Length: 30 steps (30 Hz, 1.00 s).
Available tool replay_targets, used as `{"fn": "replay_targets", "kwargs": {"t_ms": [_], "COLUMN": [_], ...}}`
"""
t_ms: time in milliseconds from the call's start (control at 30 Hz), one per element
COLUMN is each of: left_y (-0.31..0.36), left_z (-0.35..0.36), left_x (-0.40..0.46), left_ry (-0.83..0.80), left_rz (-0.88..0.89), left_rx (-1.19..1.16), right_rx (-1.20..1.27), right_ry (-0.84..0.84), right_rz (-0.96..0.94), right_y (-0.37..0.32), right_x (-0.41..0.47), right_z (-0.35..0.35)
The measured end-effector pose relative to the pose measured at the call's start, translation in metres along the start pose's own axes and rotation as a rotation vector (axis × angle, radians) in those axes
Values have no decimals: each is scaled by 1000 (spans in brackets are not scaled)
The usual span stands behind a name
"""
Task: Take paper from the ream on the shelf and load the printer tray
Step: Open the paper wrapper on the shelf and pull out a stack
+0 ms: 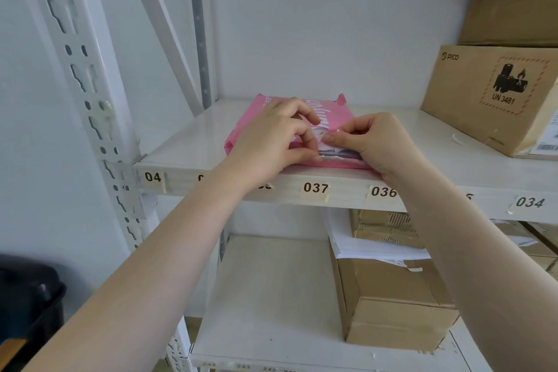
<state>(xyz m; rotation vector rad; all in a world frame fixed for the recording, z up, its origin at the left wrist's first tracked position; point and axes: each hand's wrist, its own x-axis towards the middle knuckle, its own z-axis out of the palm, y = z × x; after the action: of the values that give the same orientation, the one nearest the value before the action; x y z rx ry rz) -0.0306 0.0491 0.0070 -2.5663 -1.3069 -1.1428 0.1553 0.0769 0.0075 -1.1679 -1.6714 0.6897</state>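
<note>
Pink-wrapped ream (pixel 329 113) lying flat on the white shelf (pixel 187 145), near edge just behind the front lip above labels 037 and 036, well apart from the brown carton (pixel 471 93) marked PICO and UN 3481 at right. Left hand (pixel 268 139) resting on the wrapper top, fingers curled and pinching a raised flap of torn wrapper, probably to steady the pack and keep the opening spread. Right hand (pixel 377 142) at the near right corner, thumb and forefinger closed on a strip of the torn wrapper where white sheet edges show; remaining fingers curled, contents beyond the strip not discernible. Wrapper glossy, thin, creased and ragged at the tear, one corner standing up at the back; paper beneath matte white, stacked in a flat rectangular block. Shelf surface smooth and pale, upright post perforated with keyhole slots. Lower shelf holding cardboard boxes (pixel 392 311) and loose white sheets. Printer tray not in view; paper judged not yet withdrawn.
</note>
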Motion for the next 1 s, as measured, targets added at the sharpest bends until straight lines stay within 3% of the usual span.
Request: {"fn": "replay_targets", "kwargs": {"t_ms": [333, 467, 567, 767, 1000], "left_y": [8, 0, -6, -8, -8], "left_z": [6, -4, -14, -20, -15], "left_x": [-19, -22, -21, -9, -12], "left_ry": [24, 53, 59, 47, 83], "left_rz": [-62, -77, -84, -47, 22], "left_rx": [23, -59, -18, 112, 153], "right_rx": [-186, -392, -297, -237, -172], "right_ry": [97, -4, -179, -290, -217], "right_rz": [-27, -153, -223, -180, -140], "right_y": [-1, -14, -23, -24, -22], "right_x": [2, -2, 1, 14, 16], "right_z": [7, 4, 10, 11, 15]}}
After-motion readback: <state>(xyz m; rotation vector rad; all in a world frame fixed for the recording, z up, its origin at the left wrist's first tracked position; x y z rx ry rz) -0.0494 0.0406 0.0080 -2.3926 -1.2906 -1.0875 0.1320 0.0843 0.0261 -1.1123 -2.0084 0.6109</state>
